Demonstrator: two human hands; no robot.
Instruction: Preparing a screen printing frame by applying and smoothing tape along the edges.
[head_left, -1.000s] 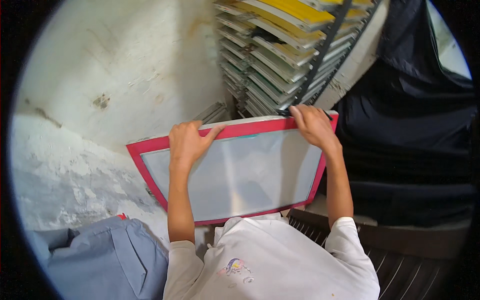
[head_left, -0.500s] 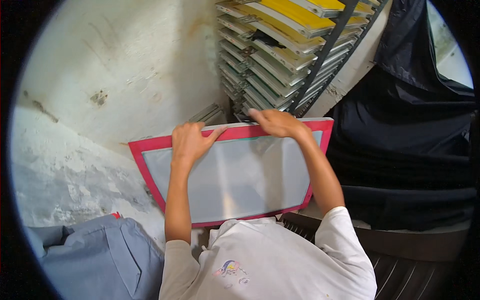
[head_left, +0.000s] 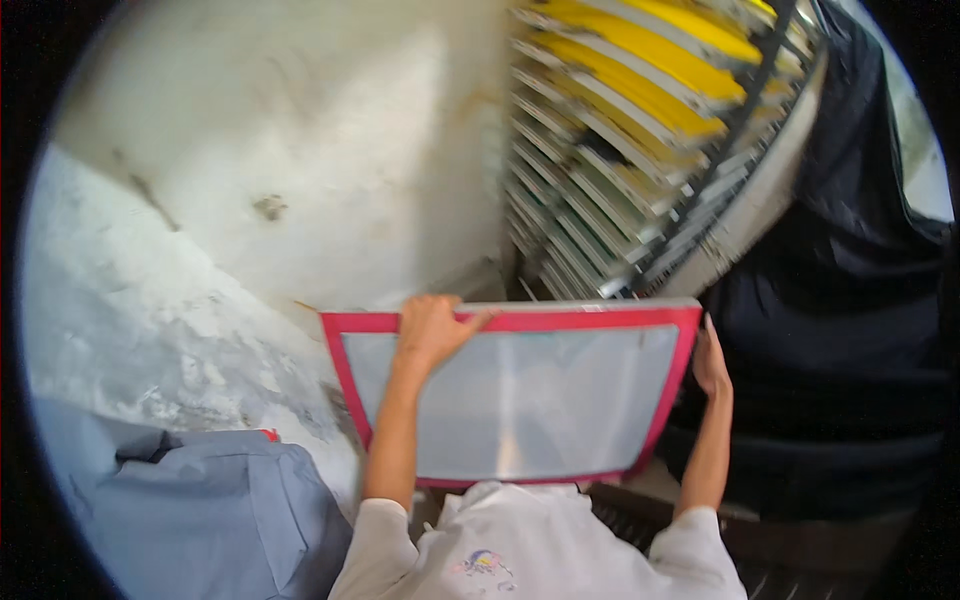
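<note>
Head view shows a person in a white shirt [head_left: 540, 555] holding a rectangular screen-printing frame [head_left: 515, 400] out in front of the chest. Its border is red and its mesh panel pale grey and translucent. It is held nearly flat, long side across the view, in the lower middle of the picture, with its far edge just below the foot of a drying rack [head_left: 640, 150].

Left hand [head_left: 432, 328]: laid over the far red edge of the frame, left of its centre. The fingers curl over the edge and the palm rests on the border, so the hand is grasping the frame. The bare forearm crosses over the mesh panel towards the body.

Right hand [head_left: 710, 362]: placed against the frame's right edge near the far right corner, fingers extended upward along the border. It touches the frame; whether the fingers close around the edge cannot be told.

Surroundings: the drying rack carries many closely stacked wire shelves, with yellow sheets [head_left: 650, 70] on the upper ones. A whitish wall [head_left: 300, 150] with a dark stain stands to the rack's left, and dark cloth [head_left: 850, 300] hangs to its right. A grey-blue fabric item [head_left: 200, 510] lies at lower left, beside the person. The picture is somewhat blurred.
</note>
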